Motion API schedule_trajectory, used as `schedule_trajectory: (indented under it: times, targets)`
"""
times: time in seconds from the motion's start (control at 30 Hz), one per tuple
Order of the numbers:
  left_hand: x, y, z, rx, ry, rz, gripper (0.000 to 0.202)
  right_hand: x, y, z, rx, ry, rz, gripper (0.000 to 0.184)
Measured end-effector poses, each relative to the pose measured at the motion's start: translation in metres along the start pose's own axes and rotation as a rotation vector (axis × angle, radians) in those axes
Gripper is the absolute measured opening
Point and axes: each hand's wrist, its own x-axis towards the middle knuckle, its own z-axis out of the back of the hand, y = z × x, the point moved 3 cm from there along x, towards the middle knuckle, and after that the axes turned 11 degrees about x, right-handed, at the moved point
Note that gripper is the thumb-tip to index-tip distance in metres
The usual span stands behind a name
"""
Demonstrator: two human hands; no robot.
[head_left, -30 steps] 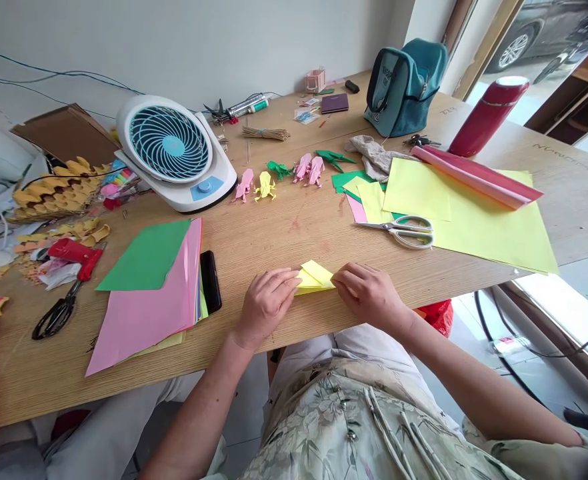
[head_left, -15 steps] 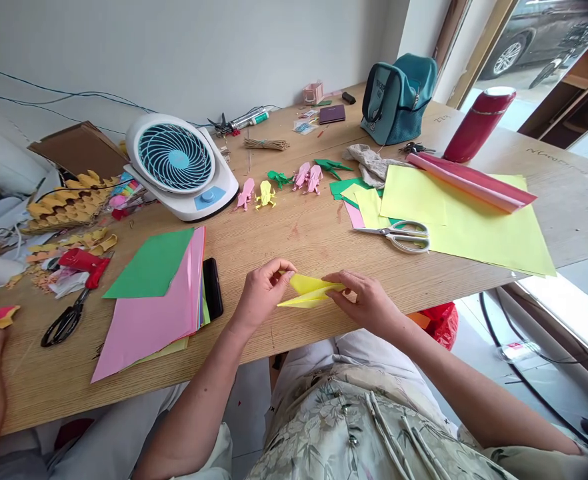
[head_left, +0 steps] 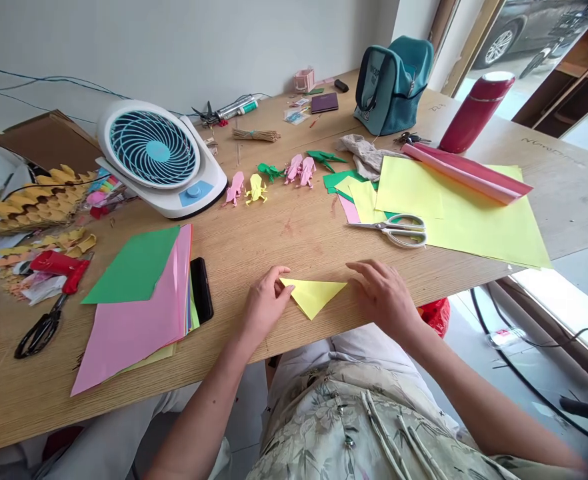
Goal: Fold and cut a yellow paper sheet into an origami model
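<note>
A yellow paper triangle (head_left: 315, 297) lies flat on the wooden table close to its front edge, its long side facing away from me and its point toward me. My left hand (head_left: 267, 300) pinches its left corner between thumb and fingers. Just off the right corner is my right hand (head_left: 384, 297), fingers stretched and apart, with nothing in it. Beyond the hands stand small folded paper figures: a yellow frog (head_left: 257, 189), a green one (head_left: 271, 172), several pink ones (head_left: 235, 189) and a green pointed piece (head_left: 326, 159).
White-handled scissors (head_left: 404, 231) lie beside yellow sheets (head_left: 489, 230). Left are pink and green sheets (head_left: 139, 327), a black phone (head_left: 202, 290) and black-handled scissors (head_left: 39, 333). A fan (head_left: 159, 153), a teal bag (head_left: 394, 87) and a red bottle (head_left: 477, 113) stand farther back.
The yellow paper, held partly unfolded between both hands before, now lies flat as a triangle. My right hand has let go and moved right. Another person's hand at far left has mostly left view.
</note>
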Motion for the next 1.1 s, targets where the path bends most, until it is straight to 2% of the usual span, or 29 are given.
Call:
schedule_trajectory:
  times: [0.07, 0.13, 0.2, 0.27, 0.37, 0.43, 0.63, 0.73, 0.87, 1.1]
  targets:
    - [-0.004, -0.005, -0.001, 0.136, -0.095, -0.11, 0.029, -0.015, 0.011, -0.004, -0.076, 0.052, 0.111, 0.037]
    - [-0.013, -0.012, -0.003, 0.223, -0.159, -0.242, 0.033, -0.027, 0.028, -0.016, -0.128, 0.182, 0.224, 0.05]
    - [-0.025, -0.018, -0.009, 0.289, -0.131, -0.369, 0.04, -0.035, 0.042, -0.03, -0.156, 0.294, 0.292, 0.063]
    - [-0.036, -0.022, -0.017, 0.392, -0.038, -0.457, 0.049, -0.038, 0.051, -0.041, -0.167, 0.347, 0.309, 0.073]
    - [-0.046, -0.024, -0.026, 0.554, 0.077, -0.46, 0.058, -0.038, 0.05, -0.048, -0.174, 0.369, 0.288, 0.08]
    - [-0.048, -0.027, -0.027, 0.61, 0.091, -0.441, 0.06, -0.038, 0.047, -0.049, -0.169, 0.372, 0.269, 0.081]
    - [-0.052, -0.035, -0.028, 0.542, 0.159, -0.534, 0.066, -0.039, 0.045, -0.049, -0.146, 0.353, 0.266, 0.082]
    - [-0.054, -0.033, -0.031, 0.523, 0.171, -0.53, 0.069, -0.039, 0.045, -0.047, -0.137, 0.34, 0.276, 0.081]
    - [-0.056, -0.032, -0.033, 0.552, 0.154, -0.531, 0.073, -0.046, 0.037, -0.04, -0.16, 0.35, 0.244, 0.085]
    - [-0.054, -0.034, -0.032, 0.529, 0.174, -0.538, 0.074, -0.058, 0.017, -0.013, -0.221, 0.336, 0.181, 0.086]
